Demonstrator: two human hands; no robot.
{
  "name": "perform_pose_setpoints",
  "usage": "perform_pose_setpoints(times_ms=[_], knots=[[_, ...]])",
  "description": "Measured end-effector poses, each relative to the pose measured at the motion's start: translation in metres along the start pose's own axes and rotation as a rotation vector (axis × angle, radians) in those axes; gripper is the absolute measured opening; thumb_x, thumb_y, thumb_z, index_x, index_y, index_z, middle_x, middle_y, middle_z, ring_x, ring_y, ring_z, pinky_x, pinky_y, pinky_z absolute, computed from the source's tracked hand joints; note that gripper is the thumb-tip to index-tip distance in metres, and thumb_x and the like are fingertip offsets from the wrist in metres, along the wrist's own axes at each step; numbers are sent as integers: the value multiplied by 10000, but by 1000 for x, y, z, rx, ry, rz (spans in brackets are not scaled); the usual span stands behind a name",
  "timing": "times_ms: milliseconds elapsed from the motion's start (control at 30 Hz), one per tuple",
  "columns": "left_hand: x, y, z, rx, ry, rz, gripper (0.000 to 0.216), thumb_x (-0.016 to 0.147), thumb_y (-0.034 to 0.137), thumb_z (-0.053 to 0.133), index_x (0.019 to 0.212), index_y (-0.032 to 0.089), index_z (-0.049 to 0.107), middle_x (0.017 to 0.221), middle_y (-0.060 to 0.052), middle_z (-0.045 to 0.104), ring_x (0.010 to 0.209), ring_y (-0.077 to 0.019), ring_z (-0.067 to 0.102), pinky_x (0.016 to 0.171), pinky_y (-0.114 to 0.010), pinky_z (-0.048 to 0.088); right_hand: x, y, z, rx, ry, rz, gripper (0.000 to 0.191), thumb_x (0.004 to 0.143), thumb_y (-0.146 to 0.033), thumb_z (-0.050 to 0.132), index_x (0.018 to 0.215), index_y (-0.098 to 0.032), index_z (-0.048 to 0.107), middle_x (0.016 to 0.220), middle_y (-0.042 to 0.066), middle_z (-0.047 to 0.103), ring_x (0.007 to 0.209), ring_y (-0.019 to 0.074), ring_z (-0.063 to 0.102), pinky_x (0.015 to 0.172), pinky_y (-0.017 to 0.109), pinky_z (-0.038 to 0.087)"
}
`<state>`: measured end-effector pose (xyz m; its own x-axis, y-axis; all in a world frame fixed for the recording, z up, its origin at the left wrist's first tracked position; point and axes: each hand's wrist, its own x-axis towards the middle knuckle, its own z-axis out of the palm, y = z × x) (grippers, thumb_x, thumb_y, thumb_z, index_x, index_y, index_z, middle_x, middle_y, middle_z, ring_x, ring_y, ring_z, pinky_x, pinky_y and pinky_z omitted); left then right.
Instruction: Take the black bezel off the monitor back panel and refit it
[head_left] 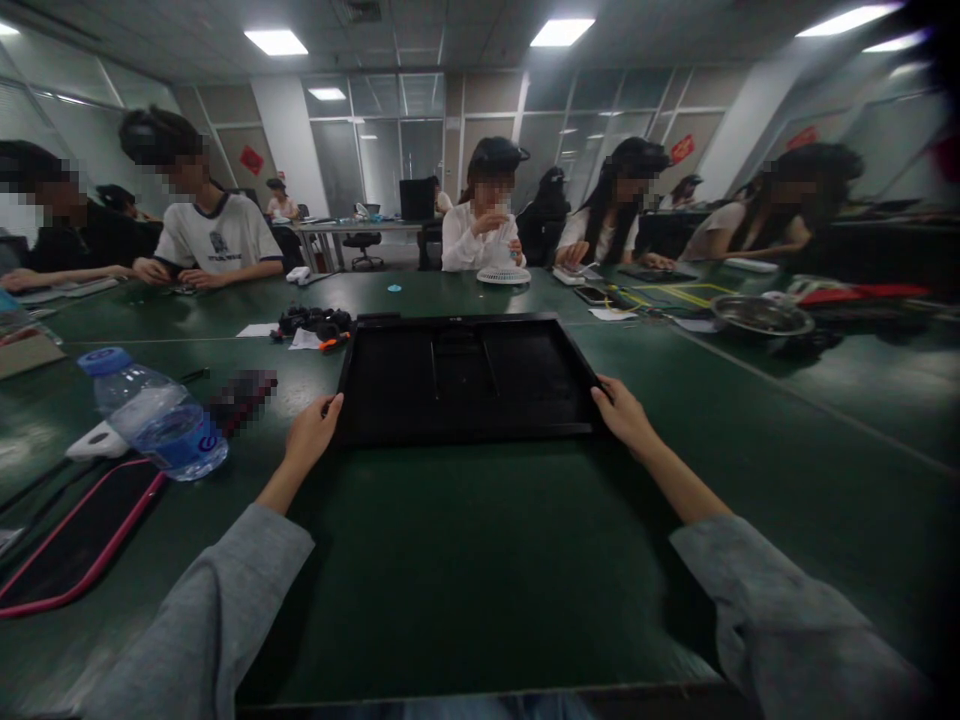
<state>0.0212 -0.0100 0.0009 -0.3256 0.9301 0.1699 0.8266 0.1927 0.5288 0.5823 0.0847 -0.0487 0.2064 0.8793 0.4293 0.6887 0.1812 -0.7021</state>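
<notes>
A flat black tray (465, 432) with shallow compartments lies on the dark green table (465, 560) in front of me. My left hand (313, 432) grips the tray's near left corner, fingers curled over the rim. At the near right corner my right hand (624, 412) holds the rim the same way. Both arms wear grey sleeves and reach forward over the table.
A water bottle (154, 415) with a blue cap lies at the left beside a black pad with a pink edge (82, 545). Small black parts (315, 323) sit behind the tray. A metal bowl (761, 315) stands at the right. Several people sit along the far side.
</notes>
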Motion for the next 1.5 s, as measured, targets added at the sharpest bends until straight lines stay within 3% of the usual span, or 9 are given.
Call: perform_pose_setpoints(times_ms=[267, 467, 600, 800, 1100, 1500], knots=[[-4, 6, -3, 2, -13, -2, 538, 1014, 537, 348, 1262, 183, 668, 1209, -129, 731, 1115, -268, 670, 914, -335, 486, -4, -9, -1, -36, 34, 18, 475, 902, -463, 507, 1274, -197, 634, 1145, 148, 723, 1097, 327, 673, 1008, 533, 500], [-2, 4, -3, 55, -10, 1, 541, 1016, 539, 335, 1256, 185, 666, 1178, -141, 739, 1076, -285, 680, 885, -345, 487, -6, -15, -2, 76, 28, 36, 545, 922, -591, 481, 1302, -236, 645, 1012, 122, 743, 984, 319, 701, 899, 488, 570], [-2, 5, -5, 64, -4, -12, 542, 1010, 548, 336, 1250, 197, 672, 1163, -134, 743, 1058, -294, 684, 865, -350, 486, -5, -17, -3, 144, 39, 104, 596, 897, -640, 505, 1285, -212, 655, 1046, 136, 742, 983, 315, 709, 868, 483, 586], [-1, 3, -3, 64, 12, -14, 529, 1004, 540, 365, 1233, 186, 686, 1132, -134, 756, 1032, -281, 696, 837, -325, 492, -2, -16, -3, 154, -12, 146, 600, 900, -630, 511, 1282, -190, 652, 1181, 162, 716, 1121, 327, 677, 980, 502, 538], [2, -2, -1, 80, 21, 6, 531, 1004, 543, 359, 1236, 195, 686, 1105, -129, 761, 995, -280, 703, 814, -329, 499, -2, -12, -5, 5, -10, -23, 590, 925, -573, 485, 1378, -218, 618, 1286, 125, 685, 1174, 322, 654, 1055, 522, 482], [-2, 3, -3, 134, -5, -8, 551, 1016, 532, 317, 1279, 182, 651, 1123, -154, 747, 1027, -324, 693, 815, -369, 491, -2, -16, -7, -66, -30, 25, 568, 939, -486, 467, 1415, -206, 598, 1133, 127, 736, 1065, 325, 690, 975, 520, 522]])
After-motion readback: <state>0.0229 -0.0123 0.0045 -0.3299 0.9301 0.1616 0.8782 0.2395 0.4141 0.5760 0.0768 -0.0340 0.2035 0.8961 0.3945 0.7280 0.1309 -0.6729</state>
